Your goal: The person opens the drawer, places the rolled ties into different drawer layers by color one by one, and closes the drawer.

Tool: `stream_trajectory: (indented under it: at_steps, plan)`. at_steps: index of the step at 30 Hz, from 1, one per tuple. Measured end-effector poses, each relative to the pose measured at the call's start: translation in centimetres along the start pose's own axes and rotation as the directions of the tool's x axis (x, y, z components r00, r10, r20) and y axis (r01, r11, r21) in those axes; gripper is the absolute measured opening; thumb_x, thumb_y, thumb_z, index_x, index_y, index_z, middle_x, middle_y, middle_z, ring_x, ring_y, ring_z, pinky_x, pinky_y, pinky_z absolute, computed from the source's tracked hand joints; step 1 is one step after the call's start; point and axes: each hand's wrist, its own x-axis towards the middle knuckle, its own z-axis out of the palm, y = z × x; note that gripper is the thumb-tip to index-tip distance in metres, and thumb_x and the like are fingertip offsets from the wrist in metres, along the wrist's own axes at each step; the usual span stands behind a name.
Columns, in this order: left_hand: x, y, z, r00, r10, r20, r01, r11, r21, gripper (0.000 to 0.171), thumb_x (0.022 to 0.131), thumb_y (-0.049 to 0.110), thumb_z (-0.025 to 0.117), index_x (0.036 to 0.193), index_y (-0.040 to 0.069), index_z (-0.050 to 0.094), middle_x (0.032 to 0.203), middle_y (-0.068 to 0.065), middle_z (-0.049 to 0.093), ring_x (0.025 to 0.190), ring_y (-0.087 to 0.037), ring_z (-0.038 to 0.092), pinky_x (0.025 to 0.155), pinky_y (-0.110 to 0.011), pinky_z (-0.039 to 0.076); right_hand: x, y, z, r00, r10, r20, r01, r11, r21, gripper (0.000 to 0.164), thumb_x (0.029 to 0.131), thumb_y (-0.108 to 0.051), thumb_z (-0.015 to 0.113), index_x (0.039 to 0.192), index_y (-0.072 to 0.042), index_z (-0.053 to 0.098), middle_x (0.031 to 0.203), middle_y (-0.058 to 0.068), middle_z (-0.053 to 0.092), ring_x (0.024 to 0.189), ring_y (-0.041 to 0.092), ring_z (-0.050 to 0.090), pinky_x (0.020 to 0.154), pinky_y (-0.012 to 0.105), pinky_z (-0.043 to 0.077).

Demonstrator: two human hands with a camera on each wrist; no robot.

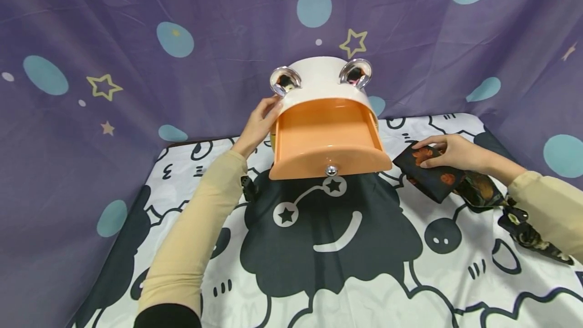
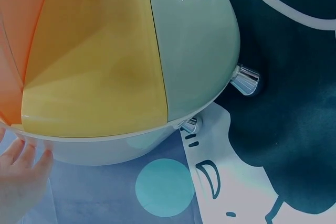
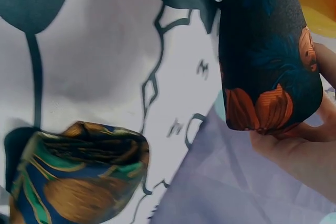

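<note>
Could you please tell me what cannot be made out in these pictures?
Head view: the yellow drawer and green drawer, mostly hidden by the pulled-out orange drawer.
Left wrist view: much of the orange drawer, cut off by the left edge.
Right wrist view: the upper end of the dark floral item, cut off by the top edge.
Right wrist view: the print of the green-and-gold cloth, partly blurred and cut off below.

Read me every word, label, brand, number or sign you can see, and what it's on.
No readable text in any view.
Tablecloth: cartoon marks, some letter-like, no words.
Curtain: printed stars and spots.
Drawer cabinet, folded dark fabric: no lettering visible.
</note>
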Motion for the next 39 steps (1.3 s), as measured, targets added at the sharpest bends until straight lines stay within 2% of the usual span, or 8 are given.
stream_trajectory:
  at_steps: [5, 8, 11, 15, 21, 32, 39]
  plan:
    - [0.1, 0.0, 0.0, 1.000, 0.007, -0.004, -0.007, 1.000, -0.031, 0.043, 0.092, 0.026, 0.047, 0.128, 0.002, 0.041, 0.141, -0.005, 0.032, 0.129, -0.013, 0.028, 0.103, -0.024, 0.029, -0.3, -1.0, -1.1, 0.999, 0.042, 0.011, -0.042, 0.999, 0.001, 0.056, 0.073, -0.032, 0.072, 0.120, -0.008, 0.054, 0.074, 0.008, 0.058, 0.052, 0.012, 0.046, 0.046, 0.026, 0.045]
    - [0.1, 0.0, 0.0, 1.000, 0.006, -0.003, -0.006, 0.999, -0.043, 0.044, 0.092, 0.025, 0.047, 0.128, 0.001, 0.041, 0.141, -0.006, 0.031, 0.129, -0.014, 0.028, 0.103, -0.024, 0.029, -0.5, -1.6, -1.8, 0.998, 0.055, 0.017, -0.055, 0.998, 0.032, 0.057, 0.072, -0.031, 0.072, 0.120, -0.007, 0.053, 0.088, 0.012, 0.062, 0.056, 0.015, 0.055, 0.049, 0.030, 0.051]
    - [0.1, 0.0, 0.1, 1.000, -0.001, -0.005, 0.001, 0.999, -0.039, 0.044, 0.092, 0.026, 0.047, 0.128, 0.002, 0.041, 0.141, -0.005, 0.031, 0.129, -0.014, 0.028, 0.103, -0.024, 0.029, -0.7, -2.2, -2.4, 0.998, 0.064, 0.024, -0.065, 0.997, 0.045, 0.057, 0.073, -0.028, 0.072, 0.122, -0.007, 0.052, 0.091, 0.013, 0.063, 0.057, 0.018, 0.059, 0.049, 0.032, 0.052]
    - [0.0, 0.1, 0.1, 1.000, -0.004, -0.006, 0.004, 1.000, -0.031, 0.044, 0.092, 0.026, 0.047, 0.129, 0.002, 0.041, 0.141, -0.005, 0.032, 0.129, -0.013, 0.028, 0.103, -0.024, 0.029, -0.8, -3.1, -3.2, 0.999, 0.049, 0.018, -0.049, 0.999, 0.003, 0.057, 0.074, -0.027, 0.072, 0.123, -0.007, 0.051, 0.091, 0.013, 0.064, 0.060, 0.017, 0.056, 0.050, 0.031, 0.051]
    - [-0.1, 0.1, 0.1, 1.000, -0.002, -0.013, 0.002, 1.000, -0.024, 0.044, 0.092, 0.028, 0.048, 0.128, 0.003, 0.042, 0.140, -0.005, 0.033, 0.128, -0.013, 0.030, 0.103, -0.023, 0.030, -1.0, -4.5, -4.2, 0.998, 0.050, 0.029, -0.051, 0.998, 0.044, 0.056, 0.074, -0.025, 0.072, 0.124, -0.009, 0.050, 0.098, 0.013, 0.063, 0.068, 0.019, 0.059, 0.054, 0.033, 0.053]
    - [-0.1, 0.2, 0.1, 1.000, -0.014, -0.012, 0.014, 1.000, -0.006, 0.045, 0.092, 0.029, 0.047, 0.129, 0.004, 0.041, 0.141, -0.004, 0.032, 0.128, -0.013, 0.029, 0.103, -0.024, 0.030, -0.7, -6.0, -5.7, 0.999, 0.027, 0.041, -0.029, 0.998, 0.062, 0.046, 0.076, -0.024, 0.070, 0.119, -0.024, 0.054, 0.095, 0.010, 0.064, 0.067, 0.020, 0.061, 0.054, 0.035, 0.054]
    - [0.0, 0.1, 0.1, 1.000, -0.016, -0.017, 0.016, 1.000, 0.006, 0.045, 0.092, 0.030, 0.048, 0.128, 0.004, 0.042, 0.141, -0.004, 0.033, 0.128, -0.013, 0.030, 0.102, -0.024, 0.031, -0.5, -6.8, -6.5, 0.999, 0.017, 0.028, -0.017, 1.000, 0.008, 0.046, 0.077, -0.025, 0.070, 0.119, -0.026, 0.054, 0.092, 0.009, 0.064, 0.068, 0.018, 0.060, 0.055, 0.033, 0.053]
